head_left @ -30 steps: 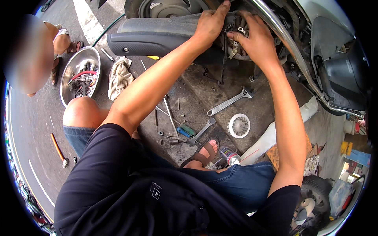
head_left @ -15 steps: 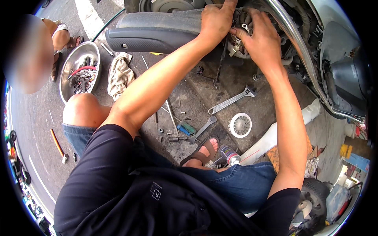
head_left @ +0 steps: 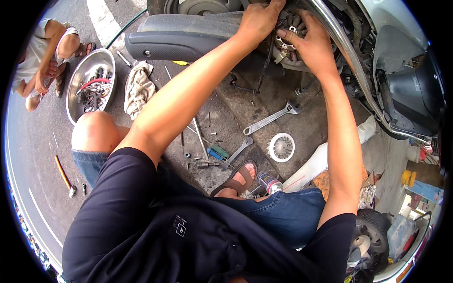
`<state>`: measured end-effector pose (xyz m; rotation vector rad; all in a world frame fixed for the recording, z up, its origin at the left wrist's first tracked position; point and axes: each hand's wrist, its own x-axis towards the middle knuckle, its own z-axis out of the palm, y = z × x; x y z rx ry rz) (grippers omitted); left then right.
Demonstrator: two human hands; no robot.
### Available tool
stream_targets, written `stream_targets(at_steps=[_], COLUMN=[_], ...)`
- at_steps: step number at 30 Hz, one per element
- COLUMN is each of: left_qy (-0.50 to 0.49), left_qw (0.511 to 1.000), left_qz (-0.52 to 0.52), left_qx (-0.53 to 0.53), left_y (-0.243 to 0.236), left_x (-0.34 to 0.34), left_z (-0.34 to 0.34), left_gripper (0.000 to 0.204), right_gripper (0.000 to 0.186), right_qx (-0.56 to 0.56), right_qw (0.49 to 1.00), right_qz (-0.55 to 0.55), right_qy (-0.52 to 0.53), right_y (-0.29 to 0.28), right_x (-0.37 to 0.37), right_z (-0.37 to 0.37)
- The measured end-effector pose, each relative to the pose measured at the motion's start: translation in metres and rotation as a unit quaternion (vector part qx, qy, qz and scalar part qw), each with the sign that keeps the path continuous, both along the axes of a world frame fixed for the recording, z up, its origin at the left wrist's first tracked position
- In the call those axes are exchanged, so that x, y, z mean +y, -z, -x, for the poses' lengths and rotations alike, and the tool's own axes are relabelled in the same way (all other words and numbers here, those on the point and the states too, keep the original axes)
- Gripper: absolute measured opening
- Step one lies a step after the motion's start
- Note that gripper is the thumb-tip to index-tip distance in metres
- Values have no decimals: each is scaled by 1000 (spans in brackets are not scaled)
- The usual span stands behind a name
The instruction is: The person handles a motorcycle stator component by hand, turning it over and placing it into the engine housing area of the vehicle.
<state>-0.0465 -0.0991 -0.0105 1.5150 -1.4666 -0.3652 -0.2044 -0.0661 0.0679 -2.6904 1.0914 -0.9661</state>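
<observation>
My left hand [head_left: 258, 21] reaches to the upper edge of a scooter's engine area, above the black plastic cover [head_left: 174, 45]; its fingers curl round something hidden there. My right hand [head_left: 314, 49] grips a round metal engine part [head_left: 287, 41], thumb across its near side, fingertips around the top. A black cable [head_left: 258, 85] hangs beneath the part. On the ground below lie an adjustable wrench [head_left: 269, 120], a spanner [head_left: 238, 153], screwdrivers [head_left: 217, 152] and a white finned ring [head_left: 281, 147]. A spray can [head_left: 270, 183] rests by my knee.
A person [head_left: 45, 56] squats at upper left beside a steel bowl of tools [head_left: 71, 96] and a crumpled rag [head_left: 139, 87]. The scooter's chrome bar [head_left: 351, 61] runs down the right side. A tyre [head_left: 373, 226] lies at lower right, an orange-handled tool [head_left: 63, 174] at left.
My right hand has shifted slightly on the engine part, showing more of its round metal body. The ground and tools sit a little further left in the view. Both hands remain at the engine.
</observation>
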Motion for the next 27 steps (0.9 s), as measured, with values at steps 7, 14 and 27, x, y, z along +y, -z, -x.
stream_targets(at_steps=[7,14,27], left_qy=[32,7,205], left_qw=[991,974,874], left_qz=[-18,-113,-115], left_qx=[129,197,425], left_y=[-14,-32,-33], left_x=[9,11,2], left_z=[-16,-13,-9], left_gripper=[88,93,56], right_gripper=[60,61,64], right_qx=[-1,91,96], right_qw=[998,993,994], right_qz=[-55,-49,-8], right_qy=[-15,49,44], right_y=[-13,-19,-34], right_x=[-1,2,0], right_z=[-7,-13,-18])
